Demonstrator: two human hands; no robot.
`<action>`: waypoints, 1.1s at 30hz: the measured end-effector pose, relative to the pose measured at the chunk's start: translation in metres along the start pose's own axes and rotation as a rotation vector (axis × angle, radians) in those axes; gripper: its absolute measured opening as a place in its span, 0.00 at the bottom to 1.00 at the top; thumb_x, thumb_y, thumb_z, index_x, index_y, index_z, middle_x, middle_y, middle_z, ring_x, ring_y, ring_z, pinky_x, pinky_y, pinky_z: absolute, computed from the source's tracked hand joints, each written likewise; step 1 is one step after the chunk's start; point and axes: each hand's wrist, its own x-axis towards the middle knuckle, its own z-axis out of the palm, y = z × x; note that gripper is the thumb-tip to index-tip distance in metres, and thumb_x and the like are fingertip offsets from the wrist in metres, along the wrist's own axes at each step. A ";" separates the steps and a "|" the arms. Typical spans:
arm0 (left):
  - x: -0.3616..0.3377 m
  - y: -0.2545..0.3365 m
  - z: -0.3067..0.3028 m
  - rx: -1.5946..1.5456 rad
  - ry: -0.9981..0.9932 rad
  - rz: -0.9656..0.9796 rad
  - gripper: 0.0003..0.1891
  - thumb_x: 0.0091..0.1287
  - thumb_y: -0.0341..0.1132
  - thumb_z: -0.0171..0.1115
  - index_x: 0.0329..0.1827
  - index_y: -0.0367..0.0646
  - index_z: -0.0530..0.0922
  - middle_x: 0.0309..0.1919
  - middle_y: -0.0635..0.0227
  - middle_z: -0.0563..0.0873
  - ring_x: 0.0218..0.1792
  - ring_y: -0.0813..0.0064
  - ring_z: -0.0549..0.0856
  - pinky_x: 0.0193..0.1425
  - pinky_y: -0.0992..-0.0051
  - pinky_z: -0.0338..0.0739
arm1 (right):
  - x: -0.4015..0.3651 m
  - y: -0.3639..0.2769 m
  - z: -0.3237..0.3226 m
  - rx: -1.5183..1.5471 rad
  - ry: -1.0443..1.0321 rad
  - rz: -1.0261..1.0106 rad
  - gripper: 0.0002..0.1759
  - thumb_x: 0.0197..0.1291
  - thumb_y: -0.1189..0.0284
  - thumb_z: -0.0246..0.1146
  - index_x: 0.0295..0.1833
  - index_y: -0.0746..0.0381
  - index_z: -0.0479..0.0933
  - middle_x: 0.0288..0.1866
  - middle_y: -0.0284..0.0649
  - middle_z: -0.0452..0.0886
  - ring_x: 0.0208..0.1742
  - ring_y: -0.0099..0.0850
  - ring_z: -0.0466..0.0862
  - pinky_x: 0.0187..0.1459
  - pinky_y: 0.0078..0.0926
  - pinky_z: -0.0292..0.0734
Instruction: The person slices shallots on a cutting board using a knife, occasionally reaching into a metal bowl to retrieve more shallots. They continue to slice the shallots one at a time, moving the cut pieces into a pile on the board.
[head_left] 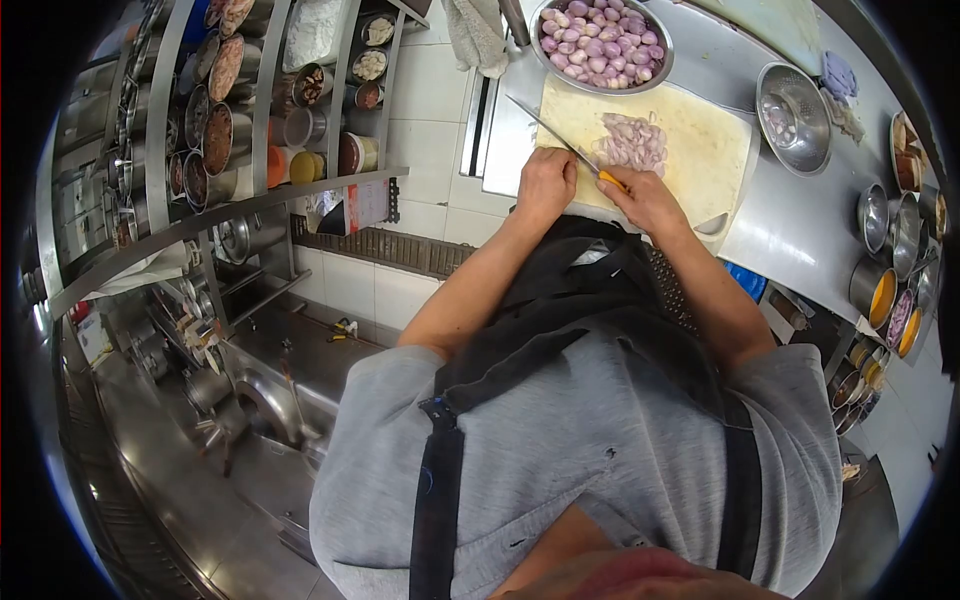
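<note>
My right hand (648,203) is closed around the yellow handle of a knife (553,130). The blade slants up and to the left over the cutting board (700,130). Close to the near edge of the board, my left hand (547,183) is curled beside the blade; whatever is inside its fingers is hidden. Sliced shallots (633,143) lie in a pile on the board, just beyond the knife handle. At the board's far side stands a metal bowl (664,78) heaped with whole peeled shallots (602,42).
A metal colander (795,118) with a few shallots stands right of the board. Several metal bowls and pots (873,290) line the counter's right end. On the left, a metal rack (265,95) holds several containers. A grey towel (474,35) hangs near the counter's far left corner.
</note>
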 end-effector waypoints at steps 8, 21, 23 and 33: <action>0.002 0.000 -0.001 0.006 0.006 0.011 0.01 0.56 0.23 0.64 0.31 0.37 0.81 0.29 0.54 0.84 0.35 0.51 0.83 0.42 0.58 0.79 | 0.005 0.002 0.003 0.015 0.010 -0.008 0.18 0.66 0.60 0.62 0.50 0.64 0.82 0.37 0.55 0.84 0.41 0.53 0.84 0.44 0.43 0.78; 0.027 0.029 -0.036 -0.076 -0.168 0.042 0.09 0.58 0.26 0.65 0.41 0.38 0.85 0.36 0.55 0.87 0.39 0.56 0.85 0.45 0.64 0.80 | -0.013 -0.004 -0.010 0.067 0.074 0.149 0.19 0.65 0.60 0.63 0.50 0.65 0.82 0.38 0.55 0.84 0.41 0.50 0.85 0.44 0.39 0.78; 0.057 0.089 -0.096 -0.387 -0.263 0.155 0.14 0.61 0.29 0.67 0.50 0.42 0.85 0.42 0.58 0.88 0.41 0.63 0.86 0.46 0.68 0.80 | -0.021 -0.009 -0.017 -0.031 0.032 0.175 0.20 0.65 0.60 0.63 0.53 0.65 0.81 0.40 0.55 0.85 0.42 0.48 0.86 0.45 0.38 0.78; 0.076 0.279 -0.265 -0.434 -0.459 1.089 0.08 0.58 0.37 0.60 0.37 0.44 0.80 0.29 0.69 0.80 0.26 0.72 0.79 0.29 0.73 0.75 | -0.028 0.000 0.009 -0.010 0.000 0.141 0.20 0.67 0.59 0.61 0.53 0.64 0.81 0.40 0.54 0.84 0.41 0.50 0.84 0.43 0.40 0.77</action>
